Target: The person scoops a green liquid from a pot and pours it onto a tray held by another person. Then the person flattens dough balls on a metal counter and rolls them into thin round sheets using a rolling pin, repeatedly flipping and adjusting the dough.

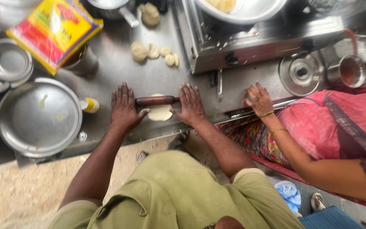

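Palms do the work at this steel table [157, 76]: the left hand [123, 108] and right hand [190, 105] lie flat and open, fingers spread, one over each end of a dark wooden rolling pin [156, 100]. Neither hand grips it; they press down so the pin can turn under them. Beneath the pin, between the two hands, sits a pale dough disc [160, 112], near the table's front edge where the person's weight can bear on it.

Farther back, well apart from the hands, a cluster of small dough balls [154, 52] lies within reach (one larger lump sits alone beyond them). To the left stand a big round steel pan [39, 116], a lidded steel pot [6, 63], a small yellow-capped bottle [90, 104] just beside the left hand, and a red-and-yellow packet [56, 29] propped on a steel tin. To the right, a steel stove [259, 42] carries a wide pan and hems in the rolling space on that side.

Another person in pink cloth stands close on the right, a bangled hand [259, 101] resting on the table edge near the right hand, with a steel lid [301, 73] and a cup [349, 71] beyond.
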